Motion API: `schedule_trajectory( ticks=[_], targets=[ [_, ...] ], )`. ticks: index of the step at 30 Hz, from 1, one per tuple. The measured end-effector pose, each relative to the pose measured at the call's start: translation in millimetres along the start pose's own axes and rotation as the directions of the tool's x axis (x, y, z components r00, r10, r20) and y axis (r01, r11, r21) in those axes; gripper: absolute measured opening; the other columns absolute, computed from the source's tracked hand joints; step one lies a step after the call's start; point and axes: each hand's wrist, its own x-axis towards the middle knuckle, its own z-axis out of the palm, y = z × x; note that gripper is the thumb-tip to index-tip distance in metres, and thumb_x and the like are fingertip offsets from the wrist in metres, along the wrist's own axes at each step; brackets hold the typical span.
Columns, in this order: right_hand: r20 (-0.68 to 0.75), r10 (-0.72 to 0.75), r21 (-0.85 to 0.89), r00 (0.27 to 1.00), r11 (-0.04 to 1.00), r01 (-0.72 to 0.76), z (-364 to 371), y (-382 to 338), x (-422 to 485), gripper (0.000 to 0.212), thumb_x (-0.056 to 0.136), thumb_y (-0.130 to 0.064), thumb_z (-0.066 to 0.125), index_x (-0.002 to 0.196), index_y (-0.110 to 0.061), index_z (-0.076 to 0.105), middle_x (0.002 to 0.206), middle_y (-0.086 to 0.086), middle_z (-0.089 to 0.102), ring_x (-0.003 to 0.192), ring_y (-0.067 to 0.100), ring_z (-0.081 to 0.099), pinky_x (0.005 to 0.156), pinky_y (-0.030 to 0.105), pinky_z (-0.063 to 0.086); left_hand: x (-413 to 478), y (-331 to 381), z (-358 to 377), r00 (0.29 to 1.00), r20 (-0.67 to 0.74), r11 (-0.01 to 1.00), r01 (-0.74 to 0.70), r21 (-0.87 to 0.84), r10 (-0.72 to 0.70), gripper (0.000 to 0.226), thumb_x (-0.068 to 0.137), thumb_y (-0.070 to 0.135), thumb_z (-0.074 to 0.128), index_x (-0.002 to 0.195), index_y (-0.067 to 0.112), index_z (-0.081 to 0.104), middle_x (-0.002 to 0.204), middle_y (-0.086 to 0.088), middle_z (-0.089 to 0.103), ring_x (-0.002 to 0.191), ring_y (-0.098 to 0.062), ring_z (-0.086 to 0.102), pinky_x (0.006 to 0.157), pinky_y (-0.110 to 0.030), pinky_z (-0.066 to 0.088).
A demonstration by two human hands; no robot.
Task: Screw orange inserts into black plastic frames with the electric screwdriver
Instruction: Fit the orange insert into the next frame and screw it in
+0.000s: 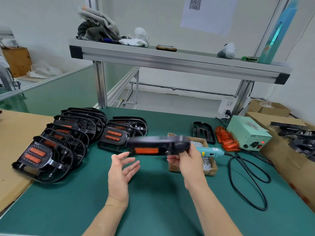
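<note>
The pale green box point(248, 132) had the word "LED" on its front. A paper point(208, 12) with a square code hung on the wall. The right hand point(187, 159) gripped one end of a black frame point(158, 144) and held it in the air over the green surface point(153, 201). An orange insert point(146, 150) showed in the frame's side. The left hand point(121, 169) was spread wide, palm up, just under the frame's other end. It was too blurry to tell if it touched. The blue-green screwdriver point(211, 152) lay across a box of screws point(207, 165) behind the right hand.
</note>
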Motion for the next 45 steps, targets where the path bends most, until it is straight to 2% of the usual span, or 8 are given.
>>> schedule_trajectory(
  ticks=[3,7,12,19,24,29,35,45],
  targets=[
    [0.045,0.087,0.167,0.995,0.981,-0.093,12,-9,5,0.015,0.106,-0.007,0.048,0.109,-0.007,0.063,0.083,0.014,0.074,0.057,0.019,0.067,0.057,0.027,0.058,-5,0,4,0.994,-0.019,0.969,-0.096,0.23,0.103,0.032,0.101,0.026,0.043,0.082,0.006,0.059,0.078,-0.009,0.064,0.08,-0.03,0.071,0.073,-0.035,0.052],
    [0.199,0.161,0.133,0.967,0.973,-0.189,38,-10,6,0.014,0.104,-0.005,0.049,0.112,-0.006,0.061,0.086,0.012,0.074,0.056,0.019,0.068,0.058,0.027,0.06,-20,4,6,0.942,0.03,0.802,-0.3,0.517,0.333,0.049,0.091,0.049,0.036,0.062,0.01,0.044,0.06,-0.012,0.048,0.056,-0.021,0.044,0.056,-0.028,0.036],
    [0.338,0.33,0.031,0.881,0.932,-0.361,70,-1,13,0.019,0.101,0.002,0.041,0.099,-0.008,0.057,0.094,0.01,0.073,0.066,0.027,0.075,0.069,0.028,0.063,-19,4,6,0.841,0.054,0.599,-0.426,0.678,0.538,0.022,0.094,0.041,0.036,0.081,0.024,0.041,0.079,0.01,0.042,0.074,-0.008,0.043,0.067,-0.026,0.026],
    [0.375,0.435,-0.036,0.819,0.889,-0.456,92,30,14,0.02,0.095,0.007,0.042,0.104,0.006,0.06,0.084,0.017,0.069,0.058,0.022,0.073,0.059,0.024,0.059,-10,4,5,0.864,-0.068,0.674,-0.337,0.658,0.498,0.017,0.091,0.027,0.047,0.101,0.015,0.051,0.101,-0.001,0.045,0.094,-0.023,0.046,0.088,-0.038,0.038],
    [0.378,0.421,-0.018,0.825,0.894,-0.448,103,42,14,0.033,0.095,0.008,0.039,0.123,0.012,0.055,0.108,0.025,0.072,0.089,0.039,0.074,0.09,0.045,0.06,-2,0,3,0.912,-0.092,0.686,-0.231,0.69,0.399,0.02,0.098,0.008,0.053,0.117,0.003,0.055,0.113,-0.001,0.045,0.115,-0.029,0.045,0.104,-0.045,0.036],
    [0.371,0.372,0.012,0.851,0.914,-0.405,108,46,14,0.027,0.097,0.004,0.049,0.123,0.007,0.057,0.11,0.017,0.073,0.079,0.022,0.076,0.083,0.034,0.062,-3,2,3,0.962,-0.092,0.695,-0.118,0.709,0.257,0.035,0.101,0.016,0.049,0.135,0.009,0.05,0.138,-0.006,0.043,0.129,-0.027,0.043,0.109,-0.038,0.031],
    [0.357,0.26,-0.249,0.897,0.952,-0.176,109,51,12,0.01,0.097,-0.006,0.057,0.088,-0.005,0.063,0.061,-0.003,0.063,0.045,0.002,0.058,0.05,0.018,0.049,-4,6,5,0.983,-0.102,0.674,-0.027,0.738,0.151,0.05,0.104,0.024,0.042,0.153,0.014,0.035,0.163,-0.005,0.024,0.147,-0.02,0.027,0.113,-0.031,0.022],
    [0.354,0.097,-0.64,0.93,0.751,0.165,109,53,17,0.035,0.091,-0.045,0.064,0.072,-0.016,0.061,0.065,0.002,0.07,0.066,0.019,0.066,0.073,0.032,0.056,-4,9,6,0.982,-0.129,0.629,0.016,0.777,0.135,0.052,0.103,0.028,0.043,0.153,0.015,0.035,0.166,-0.002,0.01,0.143,-0.024,0.033,0.109,-0.035,0.028]
  ],
)
